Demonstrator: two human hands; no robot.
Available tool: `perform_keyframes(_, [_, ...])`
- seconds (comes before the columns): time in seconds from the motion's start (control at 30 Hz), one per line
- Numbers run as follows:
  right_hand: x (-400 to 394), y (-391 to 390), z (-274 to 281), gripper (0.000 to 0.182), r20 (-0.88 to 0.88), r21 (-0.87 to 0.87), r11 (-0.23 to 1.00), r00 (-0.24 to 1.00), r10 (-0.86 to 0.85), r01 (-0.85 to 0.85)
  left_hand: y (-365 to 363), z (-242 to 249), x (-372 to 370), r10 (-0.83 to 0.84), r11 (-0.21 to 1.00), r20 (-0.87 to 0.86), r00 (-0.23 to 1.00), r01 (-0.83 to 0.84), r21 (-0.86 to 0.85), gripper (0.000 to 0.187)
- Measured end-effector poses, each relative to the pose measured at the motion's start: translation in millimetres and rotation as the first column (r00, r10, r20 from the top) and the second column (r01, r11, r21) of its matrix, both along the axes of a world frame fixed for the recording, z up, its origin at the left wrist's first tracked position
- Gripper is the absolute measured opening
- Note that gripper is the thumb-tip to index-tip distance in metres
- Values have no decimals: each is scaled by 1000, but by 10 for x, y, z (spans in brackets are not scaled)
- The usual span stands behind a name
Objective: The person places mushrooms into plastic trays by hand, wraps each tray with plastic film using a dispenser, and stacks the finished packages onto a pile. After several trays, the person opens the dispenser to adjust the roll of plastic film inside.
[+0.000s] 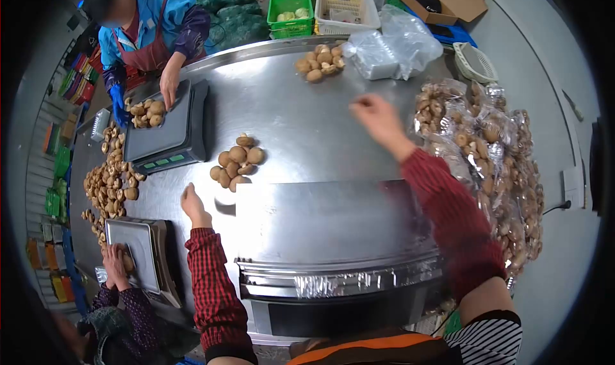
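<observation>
Workroom with pale walls; a broad, brushed-steel desk (288, 121) fills the middle of the head view. A compact pile of brown, round-capped mushrooms (237, 155) lies on the desk between the wearer's two bare hands, by the far left corner of a flat, shiny metal plate (333, 218).

Left hand (195, 207), red-and-black checked cuff: nearer the wearer than the pile and to its left, just apart from it. Finger closure: cannot tell. Right hand (379, 123): over the desk, right of the pile and well apart from it; motion-blurred, grip cannot be told. The hands are well apart from each other.

A second brown mushroom cluster (320, 61) sits at the far edge, beside clear plastic packaging (391, 48). Clear-wrapped mushroom packs (490, 154) are heaped at right.

Left side: a person in a blue jacket (152, 6) handles mushrooms on a dark, flat-topped scale (168, 137). Labels: green panels (177, 157) on its front; markings too small to read.
</observation>
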State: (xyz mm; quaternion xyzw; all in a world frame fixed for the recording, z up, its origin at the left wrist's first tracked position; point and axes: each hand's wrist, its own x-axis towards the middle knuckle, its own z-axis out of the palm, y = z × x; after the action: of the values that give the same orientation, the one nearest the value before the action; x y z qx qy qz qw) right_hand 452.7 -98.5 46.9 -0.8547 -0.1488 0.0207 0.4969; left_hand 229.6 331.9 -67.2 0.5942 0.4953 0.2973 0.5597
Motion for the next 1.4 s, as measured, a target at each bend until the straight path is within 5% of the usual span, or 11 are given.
perform_keyframes(0.07, [166, 842, -404, 42, -480, 161, 944, 813, 329, -287, 103, -212, 40, -59, 951, -120, 991, 19, -310, 42])
perform_keyframes(0.17, [96, 1800, -755, 58, -690, 111, 917, 635, 348, -382, 162, -475, 125, -230, 921, -82, 970, 190, -340, 53])
perform_keyframes(0.37, [-170, 2480, -1107, 72, -587, -99, 879, 740, 327, -467, -145, -118, 428, -496, 830, -93, 863, 440, -343, 60])
perform_keyframes(0.43, [-114, 2370, -1125, 71, -717, 168, 898, 575, 394, -406, -196, 26, 584, -555, 809, -138, 821, 493, -319, 60])
perform_keyframes(0.7, [-264, 1295, -155, 72, -230, 204, 966, 951, 205, -159, -861, 1214, 989, -679, 721, 9, 734, 665, 191, 50])
perform_keyframes(0.9, [-1287, -120, 306, 71, -115, 101, 994, 993, -41, 52, -2079, 1464, 531, -806, 582, 23, 591, 786, 206, 54])
perform_keyframes(1.03, [-2174, -804, 182, 67, -146, 99, 981, 977, -153, 168, -2835, 1160, -79, -834, 412, -255, 489, 860, 300, 55])
perform_keyframes(1.07, [-2384, -910, 222, 63, -83, -137, 976, 980, -182, 170, -2970, 1216, -243, -820, 416, -271, 504, 850, 321, 56])
perform_keyframes(1.1, [-2531, -970, 252, 58, -16, -365, 913, 979, -201, 181, -3052, 1271, -357, -806, 418, -286, 518, 841, 344, 57])
perform_keyframes(1.33, [-2842, -1414, 460, 52, 177, -396, 892, 971, -161, 220, -2927, 1521, -760, -799, 407, -309, 515, 842, 354, 66])
perform_keyframes(1.4, [-3058, -1737, 575, 43, 37, -408, 891, 979, -201, 199, -2725, 1530, -1183, -735, 432, -289, 614, 752, 498, 44])
